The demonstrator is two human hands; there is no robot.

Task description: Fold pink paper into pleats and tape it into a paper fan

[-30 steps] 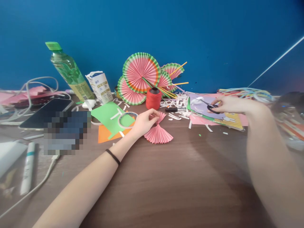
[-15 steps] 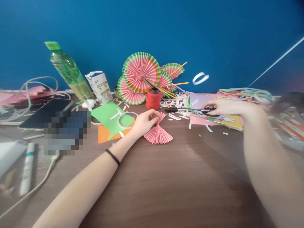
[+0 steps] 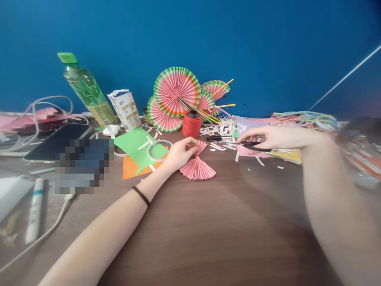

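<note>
My left hand (image 3: pixel 181 153) pinches a pink pleated paper (image 3: pixel 197 170) near its narrow middle. Folds spread out in a fan above and below that waist, and the fingertips partly cover it. Over on the right, my right hand (image 3: pixel 257 139) is closed around the black handles of a pair of scissors (image 3: pixel 258 146). The blades point left, close to a black pen (image 3: pixel 214 138) lying among white paper strips. Directly behind the pleated paper stands a red thread spool (image 3: pixel 191 124).
Finished pleated fans (image 3: pixel 177 92) lean against the blue wall. Green paper (image 3: pixel 139 147), a tape roll (image 3: pixel 150 153) and orange paper (image 3: pixel 131 169) lie left of my left hand. Further left are a carton (image 3: pixel 125 111), a green bottle (image 3: pixel 87 89), a phone (image 3: pixel 58 141) and a marker (image 3: pixel 35 210).
My right hand has shifted slightly left, and the scissors are now in its grip. A white loop seen in the air by the wall is gone from there. My left hand has hardly moved.
</note>
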